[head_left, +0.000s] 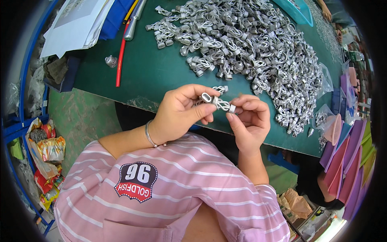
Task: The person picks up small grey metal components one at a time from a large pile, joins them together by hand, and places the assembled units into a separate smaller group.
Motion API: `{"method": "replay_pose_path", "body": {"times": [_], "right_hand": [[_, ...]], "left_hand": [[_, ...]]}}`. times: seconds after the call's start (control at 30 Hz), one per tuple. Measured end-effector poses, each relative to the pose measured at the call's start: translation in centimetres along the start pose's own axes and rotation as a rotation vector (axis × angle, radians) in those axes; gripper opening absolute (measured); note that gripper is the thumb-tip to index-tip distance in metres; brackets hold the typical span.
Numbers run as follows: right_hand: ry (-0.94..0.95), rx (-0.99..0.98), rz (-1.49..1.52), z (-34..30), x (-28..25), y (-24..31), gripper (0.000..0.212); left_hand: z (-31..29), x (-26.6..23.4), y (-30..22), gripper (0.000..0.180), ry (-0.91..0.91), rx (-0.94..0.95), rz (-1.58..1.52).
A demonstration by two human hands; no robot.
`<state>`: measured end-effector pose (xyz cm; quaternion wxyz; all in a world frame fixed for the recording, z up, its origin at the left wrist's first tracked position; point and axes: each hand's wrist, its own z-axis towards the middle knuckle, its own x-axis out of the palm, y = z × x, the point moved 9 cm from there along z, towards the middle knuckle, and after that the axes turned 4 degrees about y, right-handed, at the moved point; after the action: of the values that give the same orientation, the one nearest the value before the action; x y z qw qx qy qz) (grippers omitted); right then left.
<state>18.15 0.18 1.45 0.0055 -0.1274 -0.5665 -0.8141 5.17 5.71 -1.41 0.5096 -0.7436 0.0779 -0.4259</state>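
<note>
Fitting (222,105) is held on near side of pile (258,48), pinched between closed fingertips of left hand (180,105) and, at right end, right hand (250,121). 2 ends are best kept aligned.

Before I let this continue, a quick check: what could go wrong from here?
The silver looped piece, pinched between the left hand and right hand near the edge of the green table, could slip and perhaps fall to the floor. If dropped toward the heap of similar pieces, it might be hard to pick out.
</note>
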Motion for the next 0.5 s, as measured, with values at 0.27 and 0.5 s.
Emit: {"method": "replay_pose_path", "body": {"times": [0.27,0.5], "right_hand": [[0.02,-0.146,-0.169,0.4,2.0,2.5,0.044],[0.113,-0.226,-1.035,2.6,2.0,2.6,0.02]], "left_hand": [[0.1,0.0,2.6,0.027,0.004,-0.245,-0.209],[0.2,-0.9,1.6,0.015,-0.026,-0.179,-0.475]]}}
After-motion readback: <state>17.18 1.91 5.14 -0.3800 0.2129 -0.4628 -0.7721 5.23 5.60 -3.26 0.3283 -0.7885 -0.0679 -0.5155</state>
